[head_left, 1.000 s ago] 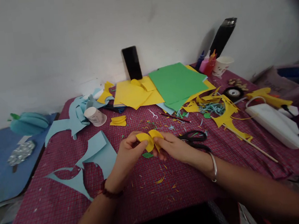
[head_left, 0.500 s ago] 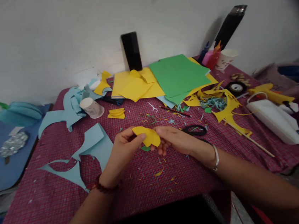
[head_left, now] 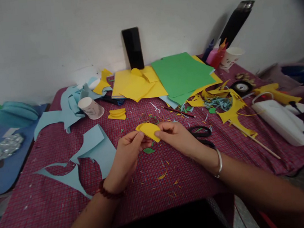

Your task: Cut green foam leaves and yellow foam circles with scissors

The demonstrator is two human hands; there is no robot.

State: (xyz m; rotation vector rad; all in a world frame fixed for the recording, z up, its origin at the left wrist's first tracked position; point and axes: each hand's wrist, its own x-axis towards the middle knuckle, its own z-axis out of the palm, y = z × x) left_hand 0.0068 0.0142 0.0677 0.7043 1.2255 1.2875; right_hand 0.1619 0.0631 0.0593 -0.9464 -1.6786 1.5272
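Both my hands pinch one folded yellow paper piece (head_left: 148, 130) above the middle of the red checked tablecloth (head_left: 54, 189). My left hand (head_left: 126, 156) grips its left edge between thumb and fingers. My right hand (head_left: 176, 136) holds its right edge, fingers curled. A small green scrap (head_left: 148, 150) lies on the cloth just under the piece. Black scissors (head_left: 201, 132) rest right behind my right hand. A small stack of yellow cut pieces (head_left: 117, 114) lies further back.
Yellow sheets (head_left: 135, 86) and green sheets (head_left: 180, 75) lie at the back, in front of a black phone (head_left: 132, 47) leaning on the wall. Light blue offcuts (head_left: 90, 149) and a tipped paper cup (head_left: 91, 108) sit left; a yellow glue gun (head_left: 275, 93) and white box (head_left: 283, 122) right.
The yellow piece went from two spread halves to folded flat on itself between my hands. My view shifted slightly, so the table appears lower and closer.
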